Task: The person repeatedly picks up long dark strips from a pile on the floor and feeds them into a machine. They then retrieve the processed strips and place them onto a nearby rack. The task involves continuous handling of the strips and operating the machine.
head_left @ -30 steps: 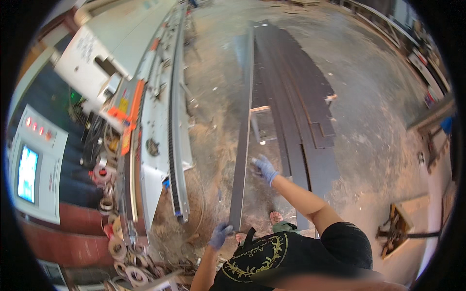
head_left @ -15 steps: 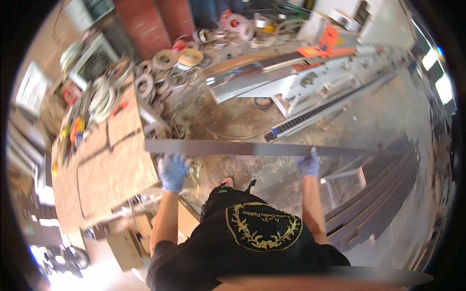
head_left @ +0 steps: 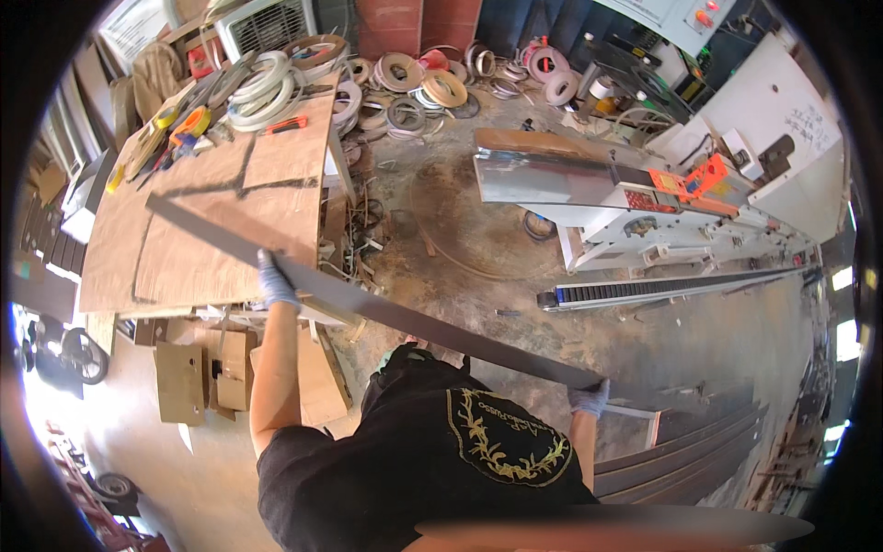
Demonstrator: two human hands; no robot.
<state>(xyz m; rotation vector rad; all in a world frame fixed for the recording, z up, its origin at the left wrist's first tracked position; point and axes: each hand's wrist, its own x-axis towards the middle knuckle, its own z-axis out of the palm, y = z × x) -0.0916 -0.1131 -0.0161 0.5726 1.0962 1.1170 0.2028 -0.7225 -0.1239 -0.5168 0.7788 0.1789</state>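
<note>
A long, narrow dark brown board (head_left: 414, 321) slants across in front of me, its far left end over the plywood-topped table (head_left: 225, 225) and its other end low at the right. My left hand (head_left: 277, 281), in a blue-grey glove, grips it a little in from the left end, thumb on its upper face. My right hand (head_left: 590, 398), gloved alike, is closed around the right end. Whether the board's left end touches the table top, I cannot tell. Below my right hand, several similar dark boards (head_left: 681, 455) lie stacked near the floor.
Tape rolls (head_left: 267, 92), an orange-handled cutter (head_left: 286, 125) and other tools lie on the table's far part. Rolls of edging (head_left: 402, 72) crowd the floor beyond. A long machine (head_left: 644, 221) with a conveyor track (head_left: 681, 285) stands at the right; cardboard boxes (head_left: 179, 382) sit below the table.
The board has gone from nearly level to slanting, its left end now over the table and its right end lower and nearer me. My view and body have turned left; both hands keep their grip.
</note>
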